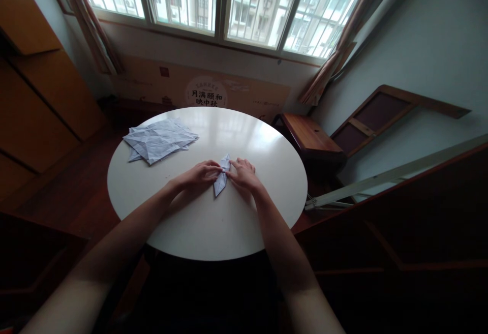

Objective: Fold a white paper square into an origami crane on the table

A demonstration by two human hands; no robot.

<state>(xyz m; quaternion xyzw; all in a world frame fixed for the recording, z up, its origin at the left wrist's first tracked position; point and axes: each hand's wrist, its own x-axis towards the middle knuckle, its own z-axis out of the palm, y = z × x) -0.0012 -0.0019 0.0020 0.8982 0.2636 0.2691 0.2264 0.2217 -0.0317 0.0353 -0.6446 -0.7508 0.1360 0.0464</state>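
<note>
A small folded piece of white paper (pixel 220 185), long and pointed at both ends, lies on the round white table (pixel 213 232). My left hand (pixel 206 172) grips its left edge, thumb and fingers pressed together near the middle. From the other side, my right hand (pixel 244 172) pinches the paper at about the same height, its thumb close to the left fingertips. The fingertips partly cover the centre of the paper. Creases show on both of its pointed halves.
A pile of creased white paper sheets (pixel 160 138) lies at the table's back left. Beyond the table's right edge stands a wooden stool (pixel 312 133), with a wooden chair frame (pixel 371 115) by the wall. Barred windows (pixel 221 3) run along the back.
</note>
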